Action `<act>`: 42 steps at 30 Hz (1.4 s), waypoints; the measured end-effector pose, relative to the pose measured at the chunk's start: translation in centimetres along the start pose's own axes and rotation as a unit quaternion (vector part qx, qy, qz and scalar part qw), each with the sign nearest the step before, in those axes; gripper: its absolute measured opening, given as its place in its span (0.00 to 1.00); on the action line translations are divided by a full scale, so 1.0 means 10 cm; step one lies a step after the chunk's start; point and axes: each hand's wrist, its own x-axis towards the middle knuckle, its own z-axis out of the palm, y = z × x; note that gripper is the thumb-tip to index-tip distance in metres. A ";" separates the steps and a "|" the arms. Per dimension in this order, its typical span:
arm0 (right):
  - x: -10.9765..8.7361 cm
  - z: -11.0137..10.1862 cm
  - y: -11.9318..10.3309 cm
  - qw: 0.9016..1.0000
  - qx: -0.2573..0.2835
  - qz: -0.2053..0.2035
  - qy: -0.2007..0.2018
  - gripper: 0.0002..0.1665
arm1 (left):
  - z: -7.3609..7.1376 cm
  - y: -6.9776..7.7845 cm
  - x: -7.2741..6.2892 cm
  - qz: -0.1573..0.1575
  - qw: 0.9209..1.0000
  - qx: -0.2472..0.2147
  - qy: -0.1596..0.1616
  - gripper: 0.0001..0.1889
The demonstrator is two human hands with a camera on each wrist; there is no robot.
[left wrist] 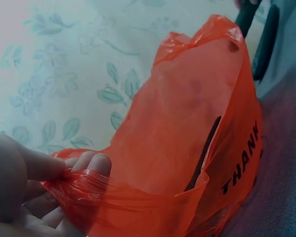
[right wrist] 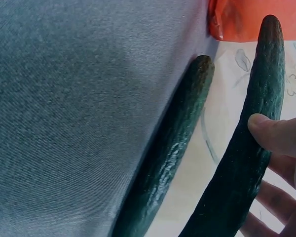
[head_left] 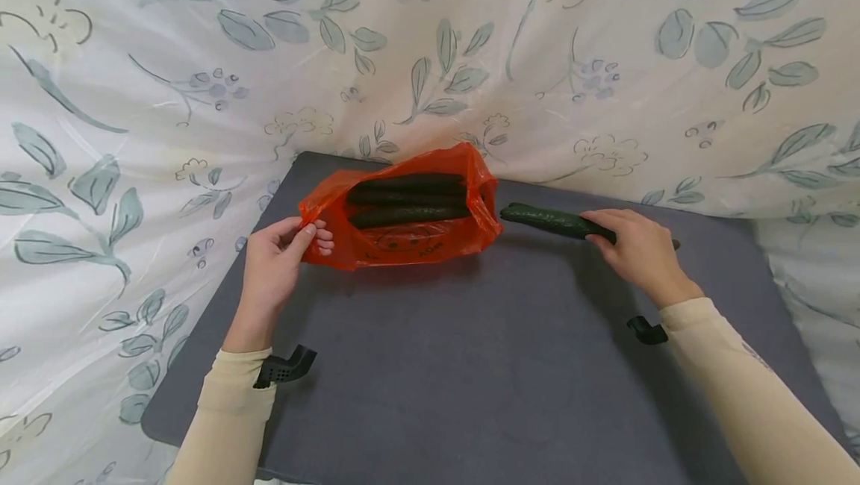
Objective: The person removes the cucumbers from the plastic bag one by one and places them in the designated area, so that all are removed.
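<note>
My left hand [head_left: 282, 246] pinches the left edge of a red plastic bag [head_left: 322, 235] between thumb and fingers. Its mouth gapes toward me, and several dark green cucumbers [head_left: 411, 215] lie inside. To the right of the bag, my right hand [head_left: 634, 250] grips a cucumber [right wrist: 264, 94], the thumb along one side and fingers round the other. In the right wrist view that cucumber points toward the bag. Beside it a second cucumber [right wrist: 167, 153] lies on the table; the two overlap in the head view. Black lettering shows on the bag's front in the left wrist view.
A dark grey table [head_left: 430, 365] lies under everything. Behind it and at both sides hangs a pale curtain [head_left: 430, 45] printed with leaves and flowers, close to the table's back edge. Each wrist carries a black camera mount [head_left: 285, 367].
</note>
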 end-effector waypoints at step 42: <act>0.02 0.29 0.21 0.994 -0.012 0.040 -0.101 0.26 | 0.09 0.05 0.01 0.011 1.000 0.000 -0.008 0.15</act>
